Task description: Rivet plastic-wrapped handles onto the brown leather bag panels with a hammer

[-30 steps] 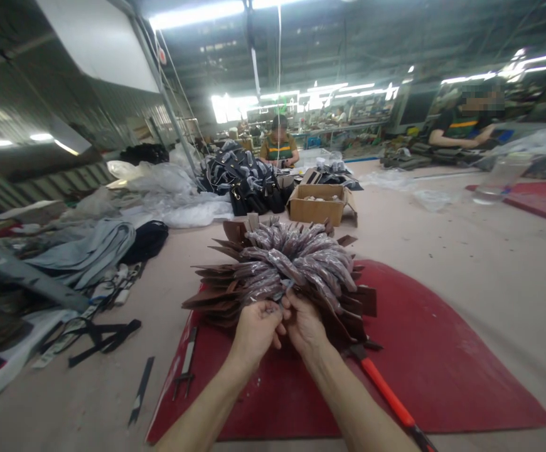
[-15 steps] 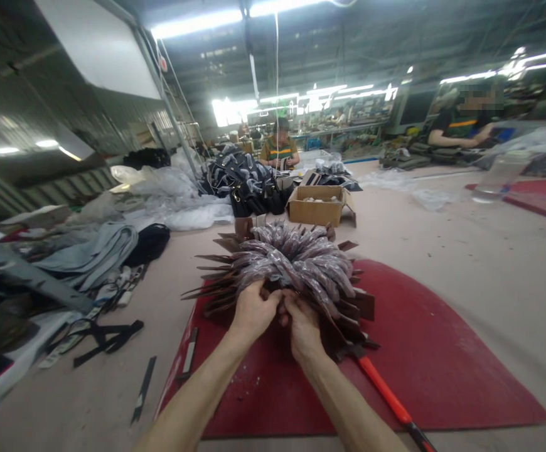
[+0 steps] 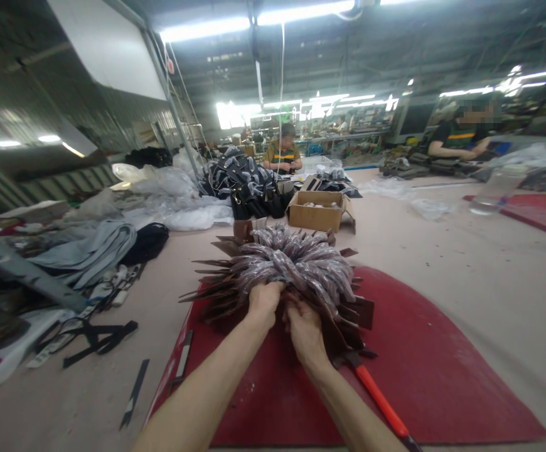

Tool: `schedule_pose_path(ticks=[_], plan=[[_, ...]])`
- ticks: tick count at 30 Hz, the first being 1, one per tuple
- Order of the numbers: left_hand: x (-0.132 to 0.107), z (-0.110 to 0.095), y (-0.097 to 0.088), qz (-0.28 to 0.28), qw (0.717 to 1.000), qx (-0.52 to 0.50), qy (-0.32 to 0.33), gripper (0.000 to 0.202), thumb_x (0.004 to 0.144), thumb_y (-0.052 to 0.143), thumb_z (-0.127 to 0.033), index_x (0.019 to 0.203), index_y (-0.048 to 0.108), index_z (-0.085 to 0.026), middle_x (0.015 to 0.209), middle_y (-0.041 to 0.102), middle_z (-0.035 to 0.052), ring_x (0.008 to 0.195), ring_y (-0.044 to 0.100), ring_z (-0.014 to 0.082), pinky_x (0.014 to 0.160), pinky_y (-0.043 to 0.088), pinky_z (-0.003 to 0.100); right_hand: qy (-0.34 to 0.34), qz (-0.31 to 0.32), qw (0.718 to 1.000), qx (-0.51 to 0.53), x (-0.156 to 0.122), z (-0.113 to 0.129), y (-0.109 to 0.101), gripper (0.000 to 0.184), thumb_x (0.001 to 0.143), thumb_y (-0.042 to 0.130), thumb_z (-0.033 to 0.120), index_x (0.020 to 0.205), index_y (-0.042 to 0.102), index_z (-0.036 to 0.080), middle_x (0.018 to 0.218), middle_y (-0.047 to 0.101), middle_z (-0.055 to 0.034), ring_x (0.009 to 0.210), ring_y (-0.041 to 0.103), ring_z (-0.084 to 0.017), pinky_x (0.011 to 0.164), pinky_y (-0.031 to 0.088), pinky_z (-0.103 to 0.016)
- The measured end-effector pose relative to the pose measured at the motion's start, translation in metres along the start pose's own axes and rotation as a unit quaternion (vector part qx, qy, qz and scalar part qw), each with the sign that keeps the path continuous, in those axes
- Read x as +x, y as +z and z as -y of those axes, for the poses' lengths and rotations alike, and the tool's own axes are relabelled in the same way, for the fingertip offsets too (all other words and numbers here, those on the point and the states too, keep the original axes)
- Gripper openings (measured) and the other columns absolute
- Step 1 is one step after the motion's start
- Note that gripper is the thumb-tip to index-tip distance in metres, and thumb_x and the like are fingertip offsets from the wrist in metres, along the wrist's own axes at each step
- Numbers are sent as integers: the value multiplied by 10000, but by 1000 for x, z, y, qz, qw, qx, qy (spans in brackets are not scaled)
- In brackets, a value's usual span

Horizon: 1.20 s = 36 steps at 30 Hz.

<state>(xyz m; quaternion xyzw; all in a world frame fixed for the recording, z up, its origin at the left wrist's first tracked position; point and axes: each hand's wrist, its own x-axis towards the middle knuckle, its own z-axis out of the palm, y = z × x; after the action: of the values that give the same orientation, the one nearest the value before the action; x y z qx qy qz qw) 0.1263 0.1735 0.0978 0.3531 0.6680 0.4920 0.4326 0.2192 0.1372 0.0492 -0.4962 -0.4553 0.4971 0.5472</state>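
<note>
A large bundle of brown leather-like pieces with plastic-wrapped handles (image 3: 296, 263) rests on a dark red mat (image 3: 423, 358). My left hand (image 3: 264, 302) is closed at the bundle's near side, its fingertips hidden among the pieces. Beside it, my right hand (image 3: 304, 320) is also closed, thumb against bent fingers, on the near brown pieces. What exactly either hand grips is too dark and covered to make out. A tool with a red-orange handle (image 3: 380, 397) lies on the mat to the right, its dark head by the bundle.
An open cardboard box (image 3: 317, 216) and a heap of black bags (image 3: 249, 182) stand behind the bundle. Clear plastic wrap (image 3: 179, 198) and grey straps (image 3: 98, 251) lie at left. One person (image 3: 282, 154) sits across the table, another (image 3: 461, 135) at far right.
My left hand has turned, knuckles now upward, and pushed slightly further into the bundle. My right hand stays nearly in place, a small gap now between the two. The camera view has shifted slightly.
</note>
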Motion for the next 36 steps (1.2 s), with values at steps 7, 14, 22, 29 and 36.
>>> schedule_pose_path(ticks=[7,14,22,29,36], plan=[[22,-43,-35,136,990,40,-25,47,583,560,-100,599,572,-142,556,595,12,499,555,133,523,495,258,25,0,998,50,12,7,-1,424,770,631,594,657,622,185,573,566,-3,473,449,-117,489,333,-271],[26,-54,-49,284,951,119,-23,91,554,561,-124,641,571,-145,538,600,19,429,549,139,407,425,225,44,93,989,102,17,24,17,517,769,621,657,927,716,174,719,657,-33,505,506,-139,464,380,-269],[28,-49,-62,285,931,208,92,80,663,639,-182,654,565,-153,514,490,-55,438,403,72,418,281,182,-10,69,997,33,25,16,20,357,747,651,532,750,680,177,599,532,22,559,419,-122,542,307,-265],[25,-45,-67,300,898,285,150,121,726,615,-247,701,684,-151,526,522,-35,462,391,101,460,289,220,-61,195,972,-114,26,22,0,297,788,531,437,603,545,205,591,501,28,568,384,-123,556,282,-269],[29,-47,-70,263,864,367,224,238,686,549,-114,719,782,-152,603,668,12,544,511,143,534,347,235,-85,430,851,-289,21,40,-46,225,548,610,95,399,493,218,380,386,72,433,236,-92,530,200,-294]])
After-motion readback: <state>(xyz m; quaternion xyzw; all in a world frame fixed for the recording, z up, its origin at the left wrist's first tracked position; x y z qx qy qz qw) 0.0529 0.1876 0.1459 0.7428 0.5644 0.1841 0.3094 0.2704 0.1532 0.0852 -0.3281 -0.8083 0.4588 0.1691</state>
